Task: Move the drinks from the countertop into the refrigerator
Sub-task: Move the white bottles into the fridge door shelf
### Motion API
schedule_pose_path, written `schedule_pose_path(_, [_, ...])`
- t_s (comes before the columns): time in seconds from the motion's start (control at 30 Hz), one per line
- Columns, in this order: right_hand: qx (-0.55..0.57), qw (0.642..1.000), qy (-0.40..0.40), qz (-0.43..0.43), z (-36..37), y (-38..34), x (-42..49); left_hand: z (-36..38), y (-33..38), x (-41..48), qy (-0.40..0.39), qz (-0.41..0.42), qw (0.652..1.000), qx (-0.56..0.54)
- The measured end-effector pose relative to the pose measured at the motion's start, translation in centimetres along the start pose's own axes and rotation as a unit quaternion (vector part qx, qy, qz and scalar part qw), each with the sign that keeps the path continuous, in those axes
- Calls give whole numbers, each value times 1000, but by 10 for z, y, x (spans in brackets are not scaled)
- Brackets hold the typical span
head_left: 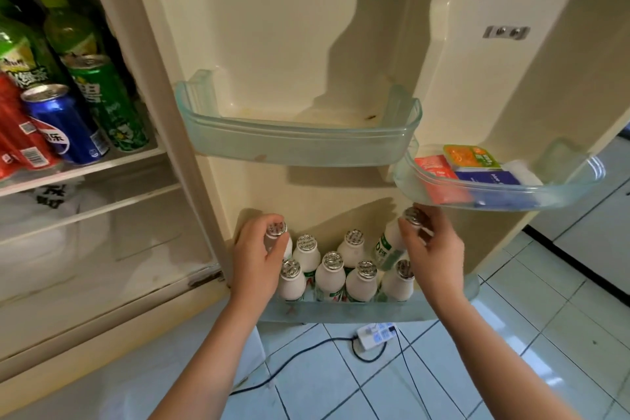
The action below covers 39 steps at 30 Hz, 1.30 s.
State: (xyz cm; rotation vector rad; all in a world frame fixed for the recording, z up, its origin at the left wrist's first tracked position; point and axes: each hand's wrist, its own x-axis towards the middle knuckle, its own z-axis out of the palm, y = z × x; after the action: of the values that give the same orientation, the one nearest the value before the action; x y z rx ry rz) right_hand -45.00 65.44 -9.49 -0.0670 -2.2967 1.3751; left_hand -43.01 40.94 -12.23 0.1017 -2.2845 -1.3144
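Fridge door bin [341, 312], left grip [254, 259] pinching upright bottle [276, 229], right grip [433, 249] pinching tilted bottle [387, 249]

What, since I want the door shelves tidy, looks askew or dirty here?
The right hand holds one white bottle tilted; the other bottles in the bottom door shelf stand upright. Brownish stains mark the middle door shelf.

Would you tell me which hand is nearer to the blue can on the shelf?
Left. The left hand is below and right of the blue can; the right hand is farther right, past the bottles.
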Motion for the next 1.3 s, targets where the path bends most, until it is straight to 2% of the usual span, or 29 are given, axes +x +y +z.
schedule_pose_path(0.2, [-84,984,-152,29,5,18,6,10,-14,-3,-13,-42,999,6])
schedule_pose_path(0.5, [-105,962,-243,64,10,31,12,10,-18,1,-56,-119,991,-31])
schedule_pose_path(0.57, [-96,964,-238,66,10,33,11,6,-13,1,-56,-108,992,-20])
schedule_pose_path(0.73, [-89,966,-235,68,8,29,6,-15,11,-7,-25,5,996,-80])
schedule_pose_path(0.8, [-95,972,-211,44,6,22,3,-26,21,-9,41,73,995,-58])
schedule_pose_path(0.9, [-91,984,-150,-10,6,2,-1,-38,30,-7,172,157,972,12])
schedule_pose_path(1.0, [-77,984,-143,-73,13,-23,-4,-45,28,0,253,167,950,80])
schedule_pose_path(1.07, [-64,978,-168,-106,20,-37,-6,-48,22,4,245,126,958,83])
schedule_pose_path(1.17, [-73,957,-235,-151,32,-52,-10,-50,17,10,173,70,981,55])
schedule_pose_path(1.3, [-138,895,-355,-234,48,-56,-16,-49,13,17,134,82,982,103])
